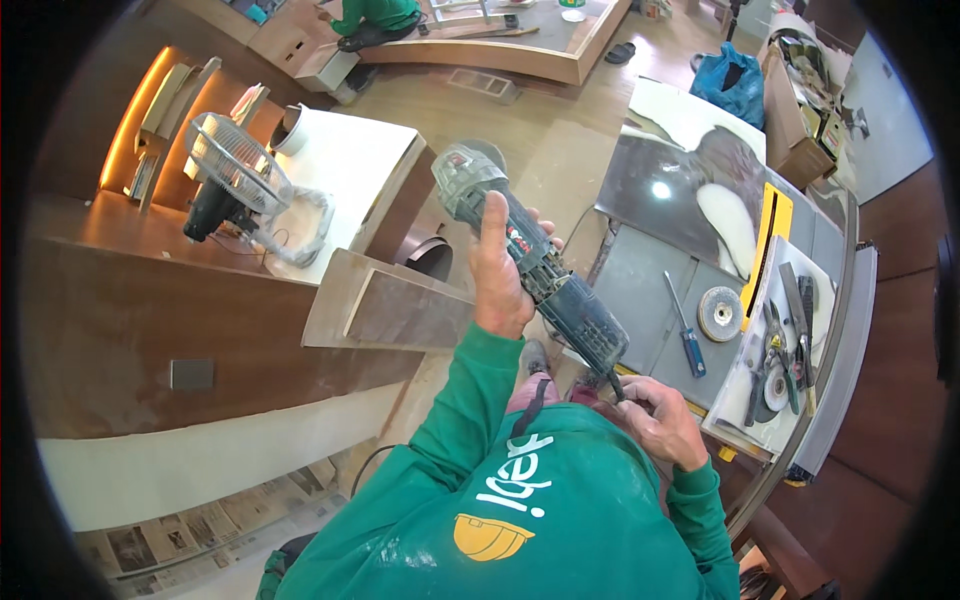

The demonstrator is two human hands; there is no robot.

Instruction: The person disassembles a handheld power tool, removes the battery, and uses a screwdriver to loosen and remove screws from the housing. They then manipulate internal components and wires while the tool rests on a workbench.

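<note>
My left hand (502, 275) is wrapped round the body of a dusty grey and black angle grinder (580, 315), thumb lying along its side. The grinder is held slantwise before my chest, its head with a disc toward the upper left and its tail toward me. At the tail, my right hand (662, 422) has its fingers closed on the black power cord (616, 385), close to where it leaves the housing. The middle of the housing looks uneven, with parts showing. Nearest on the right lie a blue-handled screwdriver (686, 328) and a round abrasive wheel (720, 314).
The grey worktable (640, 270) has a yellow strip (768, 235) and a tray (735, 425) of pliers, blades and discs. A glossy dark-and-white panel (660, 190) lies behind. Left are a fan (235, 165) on a white desk (355, 150) and a jutting board (400, 310). Far off, a person (375, 20) sits.
</note>
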